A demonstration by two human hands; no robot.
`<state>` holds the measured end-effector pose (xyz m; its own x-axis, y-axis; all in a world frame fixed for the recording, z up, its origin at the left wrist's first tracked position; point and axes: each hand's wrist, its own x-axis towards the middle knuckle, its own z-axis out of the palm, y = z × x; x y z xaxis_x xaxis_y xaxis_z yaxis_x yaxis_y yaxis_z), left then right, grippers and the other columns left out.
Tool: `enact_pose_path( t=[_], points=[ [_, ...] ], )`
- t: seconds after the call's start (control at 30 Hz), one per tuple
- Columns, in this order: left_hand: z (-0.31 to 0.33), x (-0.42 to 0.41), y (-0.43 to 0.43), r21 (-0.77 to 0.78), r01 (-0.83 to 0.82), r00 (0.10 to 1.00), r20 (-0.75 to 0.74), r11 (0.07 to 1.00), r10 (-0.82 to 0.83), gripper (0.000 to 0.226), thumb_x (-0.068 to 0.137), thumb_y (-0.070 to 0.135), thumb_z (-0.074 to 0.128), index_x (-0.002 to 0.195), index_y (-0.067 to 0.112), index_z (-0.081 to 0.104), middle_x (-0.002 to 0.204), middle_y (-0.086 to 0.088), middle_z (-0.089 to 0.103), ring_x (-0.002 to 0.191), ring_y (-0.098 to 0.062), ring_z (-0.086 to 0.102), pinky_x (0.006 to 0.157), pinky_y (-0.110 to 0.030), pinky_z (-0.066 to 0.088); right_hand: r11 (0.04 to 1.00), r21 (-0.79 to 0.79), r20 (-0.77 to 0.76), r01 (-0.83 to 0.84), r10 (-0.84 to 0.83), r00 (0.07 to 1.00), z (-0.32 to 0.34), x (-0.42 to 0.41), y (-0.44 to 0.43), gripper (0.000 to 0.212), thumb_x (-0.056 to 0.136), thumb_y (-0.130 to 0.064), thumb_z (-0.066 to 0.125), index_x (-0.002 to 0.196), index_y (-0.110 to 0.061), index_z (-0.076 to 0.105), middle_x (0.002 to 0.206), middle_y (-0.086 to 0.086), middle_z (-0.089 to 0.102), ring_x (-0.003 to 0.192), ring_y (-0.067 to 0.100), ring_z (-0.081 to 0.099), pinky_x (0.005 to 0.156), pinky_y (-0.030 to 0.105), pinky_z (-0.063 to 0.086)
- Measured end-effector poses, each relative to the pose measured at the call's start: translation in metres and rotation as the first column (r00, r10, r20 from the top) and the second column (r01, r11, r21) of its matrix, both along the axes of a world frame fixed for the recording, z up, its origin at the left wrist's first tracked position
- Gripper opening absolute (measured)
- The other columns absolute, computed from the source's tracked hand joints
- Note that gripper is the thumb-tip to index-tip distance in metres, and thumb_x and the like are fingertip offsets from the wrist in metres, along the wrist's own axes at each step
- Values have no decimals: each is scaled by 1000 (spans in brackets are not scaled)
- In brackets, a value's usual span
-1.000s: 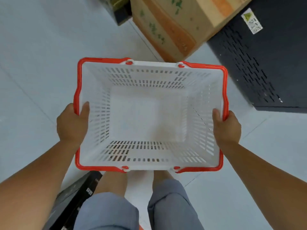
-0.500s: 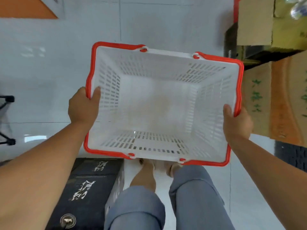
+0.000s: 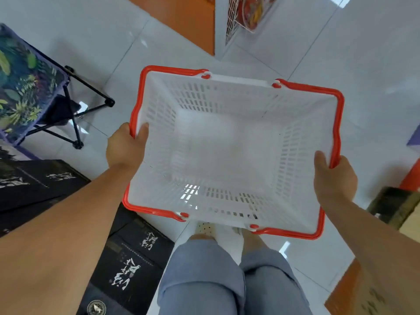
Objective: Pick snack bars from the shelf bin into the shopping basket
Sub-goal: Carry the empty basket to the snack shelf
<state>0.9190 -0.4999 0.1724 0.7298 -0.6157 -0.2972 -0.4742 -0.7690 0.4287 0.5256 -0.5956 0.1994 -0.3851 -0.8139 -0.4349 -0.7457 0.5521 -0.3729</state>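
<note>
The white slotted shopping basket [image 3: 227, 155], red-rimmed with handles folded down, is held level above the floor, nothing inside.

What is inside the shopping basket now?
Nothing: the basket shows only its bare white bottom and slotted walls. The left hand and right hand cover small wall patches.

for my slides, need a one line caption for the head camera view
Left hand and right hand grip the sides of an empty white shopping basket over a tiled floor.
</note>
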Motion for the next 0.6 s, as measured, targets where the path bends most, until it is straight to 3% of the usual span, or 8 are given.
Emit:
enact_pose_path(
  t=[0.2,0.37,0.6],
  points=[
    [3,99,-38,46,-98,995,-1,994,98,49,97,54,47,85,6,52,69,-4,52,68,-29,53,59,-35,40,994,13,5,-105,105,994,4,110,-79,35,99,-47,45,95,-12,49,82,0,52,75,23,49,70,33,36],
    [8,202,-85,41,-82,996,27,996,81,52,97,51,48,90,1,55,74,-14,56,70,-33,54,59,-38,41,994,3,27,-113,113,993,1,215,-129,35,99,-47,46,94,-12,49,83,0,53,76,22,50,69,32,37],
    [26,333,-161,77,-96,994,54,992,92,47,97,55,47,80,11,50,64,-4,49,60,-29,51,53,-34,38,996,21,74,-82,81,994,2,342,-193,33,99,-47,46,98,-15,52,88,-1,56,80,22,53,71,32,38]
  ],
)
